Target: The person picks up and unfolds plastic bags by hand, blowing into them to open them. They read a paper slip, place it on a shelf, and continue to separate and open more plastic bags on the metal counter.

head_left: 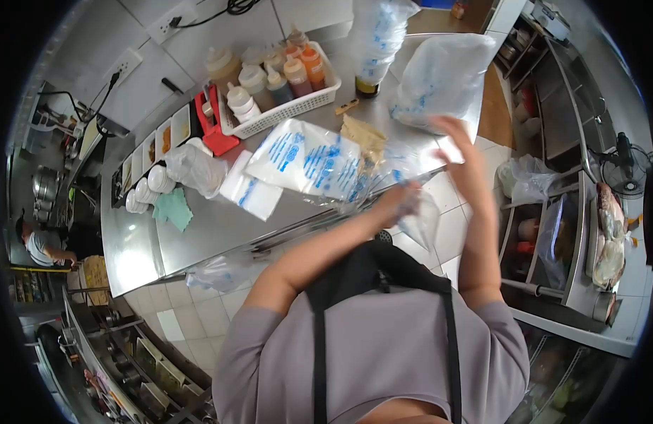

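My left hand is closed around a clear plastic bag that hangs below it past the table's front edge. To its right my right hand is raised, smeared by motion, with its fingers apart and nothing visible in them. A white plastic pack with blue print lies on the steel table to the left of my left hand. Behind that hand is a brown paper packet among crumpled clear film. A large translucent bag stands beyond my right hand.
A white basket of squeeze bottles stands at the back, beside a red tool. Stacked plastic-wrapped cups rise near the bags. White lidded tubs and a green cloth sit left. A shelf stands right. Another person is far left.
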{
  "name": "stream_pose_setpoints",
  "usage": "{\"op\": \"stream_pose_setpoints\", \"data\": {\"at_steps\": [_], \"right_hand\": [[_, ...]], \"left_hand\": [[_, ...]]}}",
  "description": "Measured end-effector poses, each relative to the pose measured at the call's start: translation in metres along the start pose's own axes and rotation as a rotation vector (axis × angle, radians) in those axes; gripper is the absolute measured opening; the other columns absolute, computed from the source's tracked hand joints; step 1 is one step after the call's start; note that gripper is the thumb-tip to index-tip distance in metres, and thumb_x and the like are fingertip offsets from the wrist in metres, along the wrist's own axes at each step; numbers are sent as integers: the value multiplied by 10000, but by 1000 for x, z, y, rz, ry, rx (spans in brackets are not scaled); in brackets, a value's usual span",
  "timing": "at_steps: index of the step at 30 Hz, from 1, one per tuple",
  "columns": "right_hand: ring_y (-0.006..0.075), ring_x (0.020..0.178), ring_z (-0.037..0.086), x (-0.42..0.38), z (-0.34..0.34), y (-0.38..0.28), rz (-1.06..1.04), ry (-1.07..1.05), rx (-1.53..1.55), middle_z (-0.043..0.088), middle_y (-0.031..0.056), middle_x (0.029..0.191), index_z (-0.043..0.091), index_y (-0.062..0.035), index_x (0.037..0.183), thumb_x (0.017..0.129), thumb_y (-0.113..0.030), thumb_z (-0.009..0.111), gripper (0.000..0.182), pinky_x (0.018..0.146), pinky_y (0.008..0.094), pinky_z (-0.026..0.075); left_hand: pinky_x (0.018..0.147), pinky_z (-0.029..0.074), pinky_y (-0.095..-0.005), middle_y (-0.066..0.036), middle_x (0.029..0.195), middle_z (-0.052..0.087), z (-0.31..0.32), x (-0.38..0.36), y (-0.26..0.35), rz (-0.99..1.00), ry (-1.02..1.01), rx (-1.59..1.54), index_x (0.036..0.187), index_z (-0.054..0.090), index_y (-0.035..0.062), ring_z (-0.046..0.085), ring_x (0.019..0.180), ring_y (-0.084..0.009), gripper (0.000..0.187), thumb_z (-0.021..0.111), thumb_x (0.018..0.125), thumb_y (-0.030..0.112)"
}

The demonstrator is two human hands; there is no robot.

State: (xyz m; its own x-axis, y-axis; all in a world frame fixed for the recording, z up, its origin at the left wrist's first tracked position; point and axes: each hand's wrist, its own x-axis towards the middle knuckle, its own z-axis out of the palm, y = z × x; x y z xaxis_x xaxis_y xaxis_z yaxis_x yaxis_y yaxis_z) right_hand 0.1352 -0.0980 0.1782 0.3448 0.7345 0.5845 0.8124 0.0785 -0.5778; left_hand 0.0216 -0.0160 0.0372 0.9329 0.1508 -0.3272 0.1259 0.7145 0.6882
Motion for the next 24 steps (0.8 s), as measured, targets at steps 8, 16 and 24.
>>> {"op": "stream_pose_setpoints", "data": {"at_steps": [8, 16, 24], "right_hand": [[278, 1223, 417, -102, -127, -79, 96, 669, -410, 479, 157, 1293, 465, 54, 1254, 953, -406, 277, 581, 1035, 380, 290], [186, 963, 564, -96, 1, -64, 582, -169, 57, 552, 124, 1124, 472, -21, 1265, 775, 79, 544, 506, 797, 261, 444], [204, 788, 656, -28, 90, -61, 134, -440, 718, 649, 112, 977, 610, -2, 1099, 856, 44, 489, 276, 718, 264, 505]], "left_hand": [[508, 406, -280, 54, 567, 350, 20, 37, -97, -428, -116, -278, 762, 444, 145, 386, 486, -67, 122, 464, 879, 173], [682, 440, -269, 20, 821, 519, 16, -28, 24, 297, -17, -107, 1007, 541, 119, 497, 763, -99, 307, 624, 842, 364], [433, 328, -178, 27, 715, 509, -113, -220, 113, 628, 561, 104, 1151, 491, 61, 413, 531, -39, 370, 633, 832, 184]]}}
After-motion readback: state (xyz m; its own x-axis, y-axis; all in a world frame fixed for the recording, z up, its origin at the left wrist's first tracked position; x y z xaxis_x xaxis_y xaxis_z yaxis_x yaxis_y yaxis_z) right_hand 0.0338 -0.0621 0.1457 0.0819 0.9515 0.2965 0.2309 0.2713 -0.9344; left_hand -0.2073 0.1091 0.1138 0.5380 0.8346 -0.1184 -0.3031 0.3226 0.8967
